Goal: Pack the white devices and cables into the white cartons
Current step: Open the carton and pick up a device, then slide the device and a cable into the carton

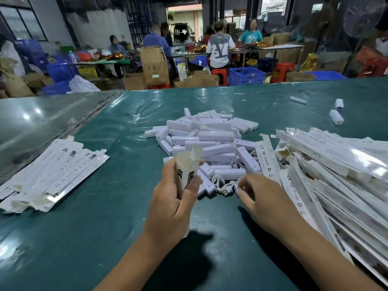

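My left hand [175, 203] grips a white carton [186, 168] held upright, its top flaps open. My right hand [263, 199] reaches down to a coiled white cable [225, 186] at the near edge of the device pile, its fingertips pinching the cable. A heap of white bar-shaped devices [206, 139] lies on the green table just beyond both hands. Long white cartons [336, 164] are piled at the right. Flat cartons [52, 173] lie spread at the left.
The green table [94, 238] is covered in shiny plastic. A few loose white devices [336, 116] lie at the far right. Beyond the far edge, several people work among cardboard boxes [154, 64], blue crates [245, 75] and red stools.
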A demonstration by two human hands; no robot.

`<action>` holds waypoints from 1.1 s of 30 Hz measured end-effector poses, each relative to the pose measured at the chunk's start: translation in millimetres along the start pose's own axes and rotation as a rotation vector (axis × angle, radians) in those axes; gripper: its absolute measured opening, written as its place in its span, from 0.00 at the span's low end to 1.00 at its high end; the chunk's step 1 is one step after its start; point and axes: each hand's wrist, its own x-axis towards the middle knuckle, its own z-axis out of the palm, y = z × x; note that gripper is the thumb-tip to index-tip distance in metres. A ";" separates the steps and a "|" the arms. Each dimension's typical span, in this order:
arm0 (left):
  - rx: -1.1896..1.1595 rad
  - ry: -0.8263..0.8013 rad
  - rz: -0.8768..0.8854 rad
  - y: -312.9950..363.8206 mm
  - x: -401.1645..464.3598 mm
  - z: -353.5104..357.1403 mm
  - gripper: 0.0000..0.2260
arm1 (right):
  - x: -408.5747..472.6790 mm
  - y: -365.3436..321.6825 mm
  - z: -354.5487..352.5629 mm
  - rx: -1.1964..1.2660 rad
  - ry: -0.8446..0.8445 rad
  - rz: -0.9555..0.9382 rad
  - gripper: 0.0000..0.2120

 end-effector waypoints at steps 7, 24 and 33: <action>-0.237 -0.002 -0.177 0.2 -4.2 7.7 0.11 | 3.7 -7.6 11.4 -0.405 -0.026 0.028 0.06; -0.330 -0.134 -0.400 1.3 2.2 7.7 0.13 | -12.0 -23.6 -10.1 1.011 -0.151 -0.133 0.05; -0.350 -0.184 -0.420 1.5 5.5 4.3 0.15 | -13.6 -30.0 -6.1 1.123 -0.167 -0.163 0.13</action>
